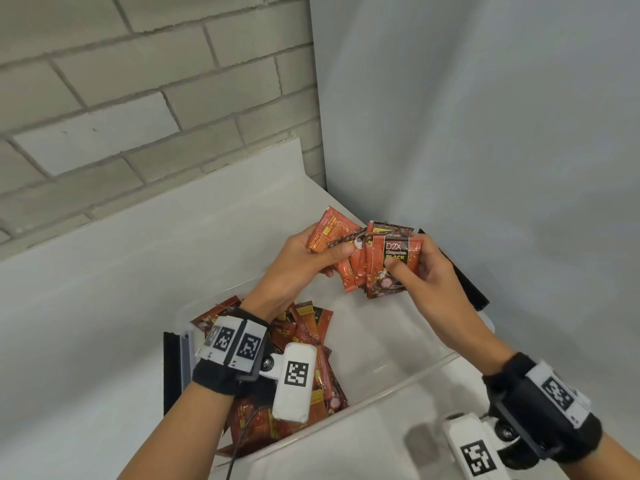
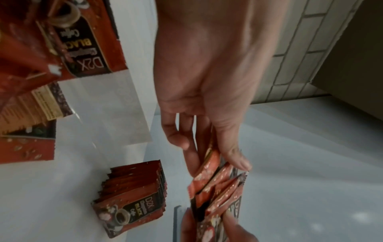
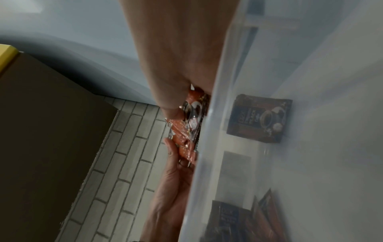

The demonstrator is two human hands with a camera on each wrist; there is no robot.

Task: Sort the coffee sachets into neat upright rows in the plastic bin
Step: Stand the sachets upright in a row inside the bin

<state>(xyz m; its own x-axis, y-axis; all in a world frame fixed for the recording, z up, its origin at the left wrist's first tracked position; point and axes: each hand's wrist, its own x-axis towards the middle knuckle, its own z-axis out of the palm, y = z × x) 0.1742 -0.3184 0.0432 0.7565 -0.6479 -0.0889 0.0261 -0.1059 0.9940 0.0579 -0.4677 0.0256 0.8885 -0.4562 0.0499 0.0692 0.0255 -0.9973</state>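
Both hands share one fanned bunch of sachets point(image 1: 372, 261), left hand point(image 1: 304, 261) gripping one side, right hand point(image 1: 424, 268) pinching the other, long edges upright; bin point(image 1: 446, 362) floor directly below, standing row point(image 2: 132, 194) under them.

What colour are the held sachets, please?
Orange-red with a black label panel, on the sachets; head view shows it best.
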